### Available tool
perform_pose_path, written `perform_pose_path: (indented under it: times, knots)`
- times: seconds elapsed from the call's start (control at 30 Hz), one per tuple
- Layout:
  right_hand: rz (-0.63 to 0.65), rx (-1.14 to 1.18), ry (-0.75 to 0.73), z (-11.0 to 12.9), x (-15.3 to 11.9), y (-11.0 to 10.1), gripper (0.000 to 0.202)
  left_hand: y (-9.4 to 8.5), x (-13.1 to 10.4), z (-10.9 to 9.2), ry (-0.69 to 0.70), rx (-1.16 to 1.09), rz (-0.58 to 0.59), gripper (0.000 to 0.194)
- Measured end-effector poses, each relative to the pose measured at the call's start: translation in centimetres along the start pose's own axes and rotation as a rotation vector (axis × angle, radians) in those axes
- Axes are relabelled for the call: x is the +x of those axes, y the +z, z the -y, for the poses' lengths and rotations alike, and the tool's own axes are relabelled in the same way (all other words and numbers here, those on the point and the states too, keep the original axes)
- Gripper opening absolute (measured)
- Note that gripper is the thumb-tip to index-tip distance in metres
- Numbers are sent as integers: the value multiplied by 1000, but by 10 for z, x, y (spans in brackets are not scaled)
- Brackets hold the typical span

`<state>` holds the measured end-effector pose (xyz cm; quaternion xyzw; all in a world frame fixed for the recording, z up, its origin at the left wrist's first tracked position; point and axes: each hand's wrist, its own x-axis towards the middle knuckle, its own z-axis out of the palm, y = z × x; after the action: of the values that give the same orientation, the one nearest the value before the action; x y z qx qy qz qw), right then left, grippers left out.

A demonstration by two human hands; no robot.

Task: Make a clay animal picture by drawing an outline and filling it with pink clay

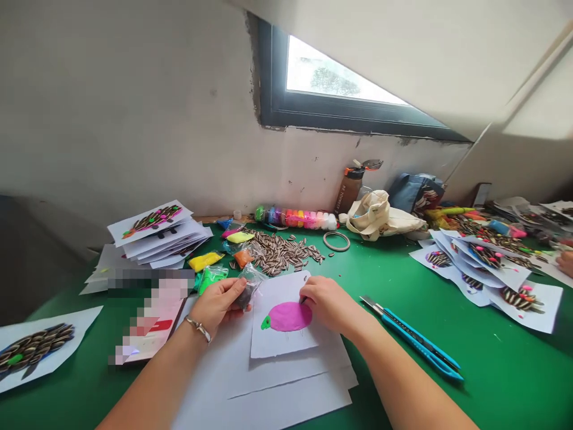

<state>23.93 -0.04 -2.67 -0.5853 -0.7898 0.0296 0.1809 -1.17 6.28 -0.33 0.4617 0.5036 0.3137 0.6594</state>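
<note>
A small clear plastic bag with dark modelling clay (244, 295) is pinched in my left hand (218, 304), left of the picture card. The white card (268, 343) bears a flat magenta clay body (286, 316) and a green clay head (265, 323), with thin legs drawn below. Over the right end of the magenta body is my right hand (329, 301). Its fingers are closed together at the body's edge, with a dark bit just showing at the fingertips; most of what they hold is hidden. Larger white sheets (286, 394) lie under the card.
Sunflower seeds (286, 254) and bagged clay, including yellow (206, 261), lie behind my hands. A blue box cutter (421, 337) has its blade out at right. Finished seed pictures are stacked left (156, 239) and right (487, 269). A phone (154, 322) lies left. Another person's hand (564, 261) shows far right.
</note>
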Motion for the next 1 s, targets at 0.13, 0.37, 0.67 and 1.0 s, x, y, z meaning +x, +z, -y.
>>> perform_pose_path:
  times: [0.13,0.37,0.67,1.0]
  knots:
    - [69,10,19,0,0,-3,20,-2,4,1,-31,-6,9,51]
    - [-19,57,186,8,9,9,18,-1,4,1,-37,-21,-3,49]
    - [-466,767,459,-2,14,-13,32,3,-1,2,45,49,127,48]
    - [-209,875,207,59,13,-6,28,11,-9,2,52,111,265,53]
